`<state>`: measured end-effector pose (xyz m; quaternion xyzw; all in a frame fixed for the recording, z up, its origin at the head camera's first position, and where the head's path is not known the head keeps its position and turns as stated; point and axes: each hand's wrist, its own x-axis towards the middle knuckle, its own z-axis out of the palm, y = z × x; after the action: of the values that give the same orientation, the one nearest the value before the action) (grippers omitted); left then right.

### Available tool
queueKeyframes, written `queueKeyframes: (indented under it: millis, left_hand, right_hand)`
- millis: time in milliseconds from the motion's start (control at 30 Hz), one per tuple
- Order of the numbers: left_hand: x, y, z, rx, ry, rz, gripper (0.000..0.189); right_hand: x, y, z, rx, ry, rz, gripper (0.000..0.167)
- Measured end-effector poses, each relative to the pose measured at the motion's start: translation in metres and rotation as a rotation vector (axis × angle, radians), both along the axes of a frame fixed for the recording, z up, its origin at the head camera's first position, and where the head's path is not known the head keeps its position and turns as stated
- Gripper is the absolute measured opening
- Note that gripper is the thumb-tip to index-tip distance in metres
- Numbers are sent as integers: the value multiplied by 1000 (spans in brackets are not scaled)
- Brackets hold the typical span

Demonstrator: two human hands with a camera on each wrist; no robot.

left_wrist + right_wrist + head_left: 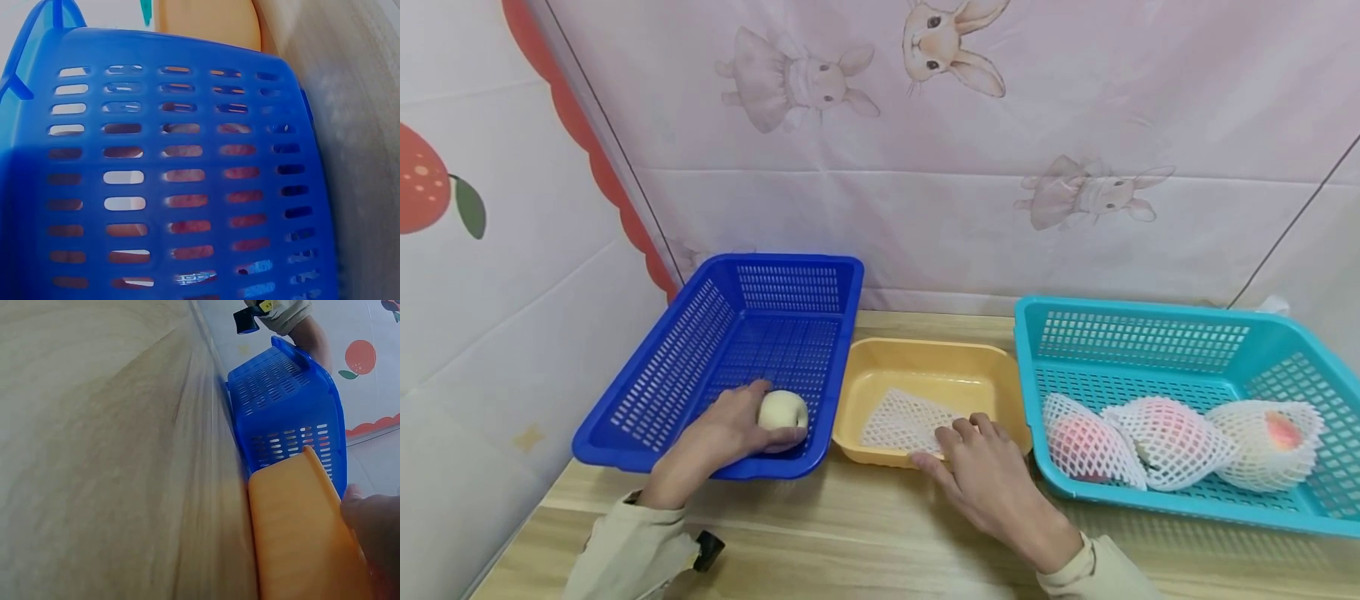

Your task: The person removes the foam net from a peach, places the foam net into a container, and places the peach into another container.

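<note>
In the head view, my left hand (730,429) reaches into the blue basket (715,465) and holds a pale, round, apple-like fruit (782,411) near its front right corner. The thumb lies along the fruit's near side. Over the front rim of the yellow tray (865,350) lies my right hand (992,483), fingers loosely bent beside a white foam fruit net (898,423). The net lies flattened in the tray. Through the slots of the blue basket wall (150,159), the left wrist view gives only unclear pinkish-brown patches. The right thumb (359,506) appears by the tray's rim in the right wrist view.
At the right, a turquoise basket (1150,504) holds three fruits in white foam nets (1165,442). The tray sits between the two baskets on a wooden table (865,533). A curtain (925,225) with rabbit pictures hangs behind. A small black object (707,550) is by the left sleeve.
</note>
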<state>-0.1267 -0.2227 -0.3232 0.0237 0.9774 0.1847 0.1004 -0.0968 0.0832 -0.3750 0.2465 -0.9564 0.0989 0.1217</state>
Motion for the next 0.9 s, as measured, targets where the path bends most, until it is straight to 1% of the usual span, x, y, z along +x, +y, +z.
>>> queueKeyframes:
  millis: [67, 167, 233, 300, 433, 533, 600, 733, 833, 900]
  left_hand:
    - [1, 0, 1, 7, 20, -6, 83]
    - [3, 1, 3, 19, 44, 11, 78]
    - [5, 1, 5, 32, 69, 19, 73]
    - [7, 2, 6, 42, 101, 19, 67]
    - [9, 5, 11, 71, 200, -20, 53]
    - [10, 10, 16, 86, 246, -27, 48]
    - [11, 15, 19, 93, 258, -22, 47]
    - [12, 29, 24, 105, 254, -14, 46]
    - [13, 40, 26, 125, 263, -25, 46]
    - [13, 46, 28, 142, 285, -43, 45]
  right_hand:
    - [0, -1, 1, -22, 51, 4, 47]
    - [0, -3, 5, -78, 124, 12, 43]
    - [2, -4, 9, -115, 157, 15, 41]
    - [4, -5, 12, -141, 178, 17, 41]
    - [7, -5, 17, -162, 199, 13, 39]
    - [9, -5, 20, -170, 209, 10, 37]
    - [9, -4, 22, -172, 218, 8, 35]
    - [9, -3, 25, -177, 236, 7, 34]
    - [8, -1, 27, -185, 248, 16, 32]
    - [8, 2, 29, -194, 256, 28, 31]
